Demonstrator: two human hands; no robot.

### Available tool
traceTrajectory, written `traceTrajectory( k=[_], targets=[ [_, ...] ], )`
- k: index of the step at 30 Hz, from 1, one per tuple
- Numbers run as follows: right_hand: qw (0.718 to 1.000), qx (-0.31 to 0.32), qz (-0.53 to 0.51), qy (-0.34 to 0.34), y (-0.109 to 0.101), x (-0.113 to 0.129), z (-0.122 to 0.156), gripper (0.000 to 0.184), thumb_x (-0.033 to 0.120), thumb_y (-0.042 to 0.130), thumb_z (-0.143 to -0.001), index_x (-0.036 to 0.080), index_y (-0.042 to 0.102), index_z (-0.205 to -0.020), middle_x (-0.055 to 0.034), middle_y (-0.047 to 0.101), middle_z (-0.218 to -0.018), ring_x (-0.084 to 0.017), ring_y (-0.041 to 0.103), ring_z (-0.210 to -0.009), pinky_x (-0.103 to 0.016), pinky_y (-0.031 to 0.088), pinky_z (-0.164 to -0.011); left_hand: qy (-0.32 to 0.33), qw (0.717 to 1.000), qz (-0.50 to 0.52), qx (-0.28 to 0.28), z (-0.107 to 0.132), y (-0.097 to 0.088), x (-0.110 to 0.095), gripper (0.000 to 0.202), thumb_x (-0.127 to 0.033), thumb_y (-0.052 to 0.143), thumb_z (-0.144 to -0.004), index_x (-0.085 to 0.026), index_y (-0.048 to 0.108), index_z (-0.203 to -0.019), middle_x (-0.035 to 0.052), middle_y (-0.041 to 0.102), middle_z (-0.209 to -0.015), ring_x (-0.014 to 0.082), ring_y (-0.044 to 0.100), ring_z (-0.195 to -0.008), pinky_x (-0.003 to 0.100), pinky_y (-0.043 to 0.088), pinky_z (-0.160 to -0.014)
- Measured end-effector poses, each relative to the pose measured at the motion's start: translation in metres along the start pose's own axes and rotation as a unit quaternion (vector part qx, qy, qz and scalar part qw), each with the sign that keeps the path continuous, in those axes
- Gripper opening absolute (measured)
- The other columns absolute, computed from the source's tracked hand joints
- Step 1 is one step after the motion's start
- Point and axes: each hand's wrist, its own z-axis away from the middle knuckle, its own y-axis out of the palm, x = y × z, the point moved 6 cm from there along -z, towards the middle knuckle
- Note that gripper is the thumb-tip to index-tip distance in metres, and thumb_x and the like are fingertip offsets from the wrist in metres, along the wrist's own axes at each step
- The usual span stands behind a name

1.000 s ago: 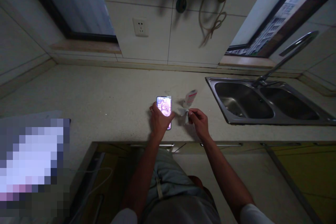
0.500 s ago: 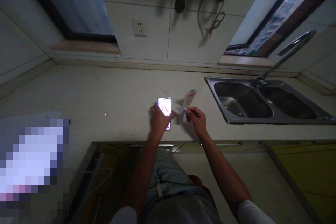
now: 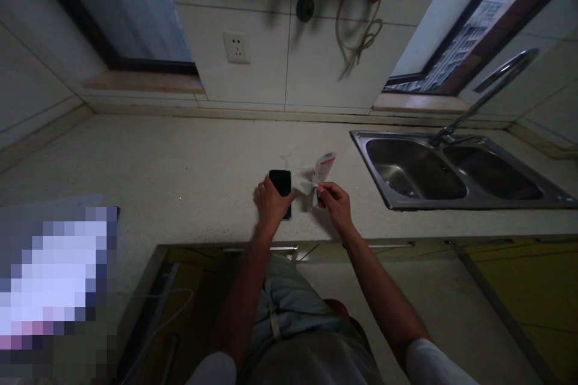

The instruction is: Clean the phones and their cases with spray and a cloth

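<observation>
Kitchen light falls dimly on a speckled stone tabletop [image 3: 180,156], with a steel double sink [image 3: 409,207] off to the right. Someone's left hand [image 3: 271,207] lies over a dark-screened smartphone [image 3: 280,183], its fingers [image 3: 283,197] open across the lower half. Just beside it, the right hand [image 3: 336,206] pinches a pale scrap [image 3: 309,188] between closed fingers [image 3: 321,192], near a white-and-pink packet [image 3: 325,166].

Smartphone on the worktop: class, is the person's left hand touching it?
Touching. The head view shows the left hand lying over the lower half of the smartphone, covering that part of it, with no gap between them.
</observation>
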Motion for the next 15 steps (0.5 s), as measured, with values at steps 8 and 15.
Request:
traceTrajectory(
  k=[8, 15],
  targets=[
    [1.0, -0.006, -0.013, 0.014, 0.004, -0.002, -0.005, 0.028, 0.046, 0.074, -0.075, 0.02, 0.07, -0.085, 0.0048, 0.058, -0.061, -0.009, 0.047, -0.048, -0.023, 0.038, -0.048, 0.005, 0.995, -0.102, 0.015, 0.004, 0.003, -0.006, 0.086, -0.049, 0.067, -0.076, -0.005, 0.039, -0.144, 0.0253, 0.056, -0.13, 0.0392, 0.05, -0.121, 0.051, 0.042, -0.098],
    [0.997, -0.01, -0.068, 0.035, 0.014, -0.008, -0.023, 0.023, 0.041, 0.076, -0.072, 0.02, 0.073, -0.082, 0.0048, 0.062, -0.062, -0.01, 0.048, -0.052, -0.024, 0.038, -0.053, 0.025, 0.994, -0.101, 0.024, 0.006, 0.001, -0.008, 0.089, -0.049, 0.068, -0.078, -0.003, 0.037, -0.147, 0.0283, 0.054, -0.134, 0.0428, 0.048, -0.124, 0.055, 0.041, -0.099]
  ],
)
